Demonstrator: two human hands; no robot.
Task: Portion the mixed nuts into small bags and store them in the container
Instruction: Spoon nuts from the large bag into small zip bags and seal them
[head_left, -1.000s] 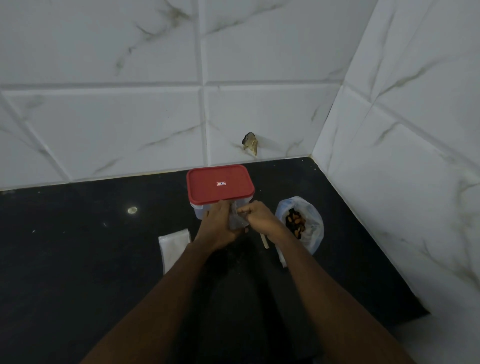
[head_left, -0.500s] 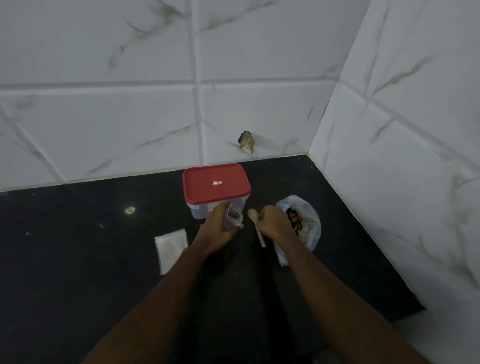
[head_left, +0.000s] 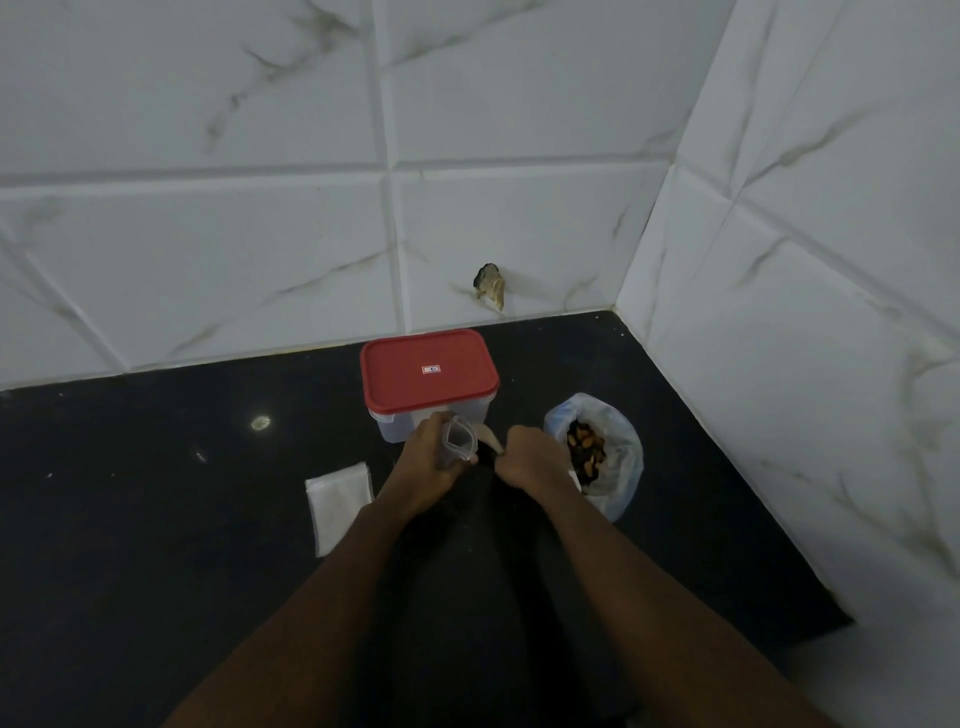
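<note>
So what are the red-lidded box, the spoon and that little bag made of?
The box: plastic, by its cloudy see-through walls and smooth red moulded lid. The spoon: pale and matte, probably wood, possibly plastic. The little bag: thin clear plastic film, crinkled.

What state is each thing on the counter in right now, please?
container: closed, red lid on.
small bag: mouth open, held by the left hand.
spoon: gripped by the right hand, bowl beside the small bag.
nut bag: open, nuts inside.
spare bags: flat on the counter, untouched.
</note>
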